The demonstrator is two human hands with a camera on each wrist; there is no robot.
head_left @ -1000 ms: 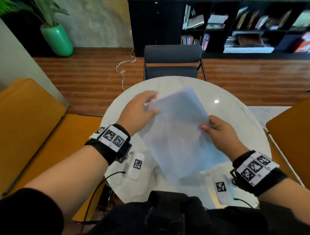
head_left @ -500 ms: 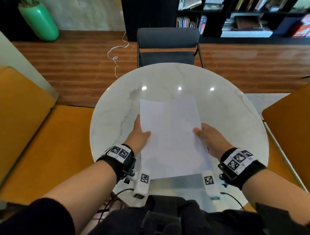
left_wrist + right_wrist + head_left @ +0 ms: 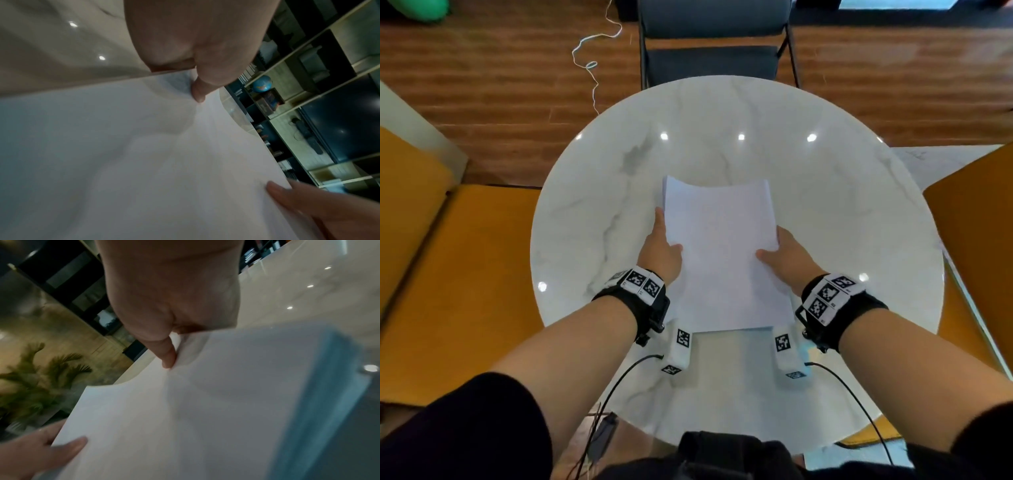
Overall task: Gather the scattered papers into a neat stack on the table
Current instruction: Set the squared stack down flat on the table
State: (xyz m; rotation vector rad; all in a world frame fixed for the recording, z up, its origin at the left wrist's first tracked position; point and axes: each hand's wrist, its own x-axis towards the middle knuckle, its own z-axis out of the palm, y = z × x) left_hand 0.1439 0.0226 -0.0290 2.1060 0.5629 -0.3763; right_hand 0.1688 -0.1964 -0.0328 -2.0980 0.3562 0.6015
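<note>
A stack of white papers is held over the middle of the round marble table, its far edge bowed upward. My left hand grips the stack's left edge, thumb on top and fingers underneath. My right hand grips the right edge the same way. In the left wrist view the stack of papers fills the frame with my left thumb pressed on it. The right wrist view shows my right thumb on the papers and the left hand at the far side.
A dark chair stands beyond the table's far edge. Orange seats flank the table, one on the left and one on the right. A white cord lies on the wooden floor. Cables hang near the table's near edge.
The papers were tilted up in the air and skewed a second ago. They have come down squared and lengthwise over the table, and both hands have shifted to grip the side edges.
</note>
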